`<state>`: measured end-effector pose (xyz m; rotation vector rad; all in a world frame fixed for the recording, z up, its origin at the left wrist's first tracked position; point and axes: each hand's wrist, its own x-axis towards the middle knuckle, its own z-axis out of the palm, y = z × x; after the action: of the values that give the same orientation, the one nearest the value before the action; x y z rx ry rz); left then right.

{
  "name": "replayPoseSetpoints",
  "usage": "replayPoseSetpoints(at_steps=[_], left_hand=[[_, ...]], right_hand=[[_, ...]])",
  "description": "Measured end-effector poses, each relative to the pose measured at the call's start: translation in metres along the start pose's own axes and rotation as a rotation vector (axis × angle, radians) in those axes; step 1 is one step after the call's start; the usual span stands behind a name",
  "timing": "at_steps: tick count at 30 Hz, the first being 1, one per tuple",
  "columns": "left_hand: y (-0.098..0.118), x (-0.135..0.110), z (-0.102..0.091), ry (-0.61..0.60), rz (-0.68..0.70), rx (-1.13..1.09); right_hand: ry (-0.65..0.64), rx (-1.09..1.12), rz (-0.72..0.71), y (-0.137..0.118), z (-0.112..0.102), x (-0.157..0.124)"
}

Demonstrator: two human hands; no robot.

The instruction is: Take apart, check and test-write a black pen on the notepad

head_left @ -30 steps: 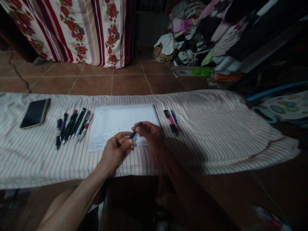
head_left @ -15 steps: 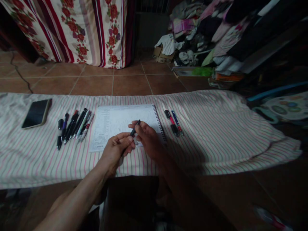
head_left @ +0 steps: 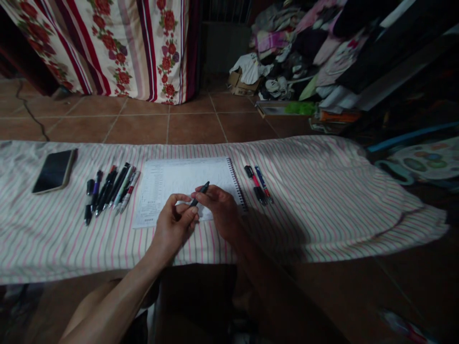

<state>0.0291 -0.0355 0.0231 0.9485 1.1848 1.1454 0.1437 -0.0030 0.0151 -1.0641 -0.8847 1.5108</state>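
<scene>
A dark pen (head_left: 200, 194) is held at a slant over the lower part of an open spiral notebook (head_left: 186, 174). Its upper part lies between the thumb and fingers of my right hand (head_left: 223, 210). My left hand (head_left: 174, 217) has its fingers curled round the pen's lower end, thumb below and index finger arched above. The pen's tip is hidden among the left fingers. Left of the notebook lies a row of several pens (head_left: 113, 186), with loose black caps (head_left: 88, 212) beside them. Two more pens, a red and black pen (head_left: 256, 185) and a blue pen (head_left: 264, 184), lie to the right.
A phone (head_left: 53, 169) lies at the left on the striped cloth (head_left: 322, 200) covering the low surface. Beyond are the tiled floor (head_left: 143, 122), a floral curtain (head_left: 125, 48), and a heap of clothes (head_left: 294, 48) by a cardboard box (head_left: 242, 85). A patterned chair (head_left: 426, 157) stands at right.
The left index finger has lifted and arched away from the thumb. The right hand has moved slightly down, and more of the pen's length shows between the hands.
</scene>
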Motion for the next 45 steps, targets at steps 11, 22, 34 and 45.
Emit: replayPoseSetpoints(at_steps=[11, 22, 34, 45], left_hand=[[-0.013, -0.001, 0.002, 0.076, 0.104, 0.152], [0.001, 0.007, -0.004, -0.235, -0.210, -0.342], [-0.004, 0.003, 0.001, -0.098, -0.087, -0.138], [-0.008, -0.002, 0.002, 0.104, 0.249, 0.375]], right_hand=[[0.162, -0.266, -0.068, 0.002, 0.010, -0.005], [-0.200, 0.006, 0.047, -0.008, -0.016, 0.001], [-0.037, -0.038, -0.012, -0.006, -0.009, 0.001], [0.123, -0.085, -0.039, -0.002, 0.000, -0.001]])
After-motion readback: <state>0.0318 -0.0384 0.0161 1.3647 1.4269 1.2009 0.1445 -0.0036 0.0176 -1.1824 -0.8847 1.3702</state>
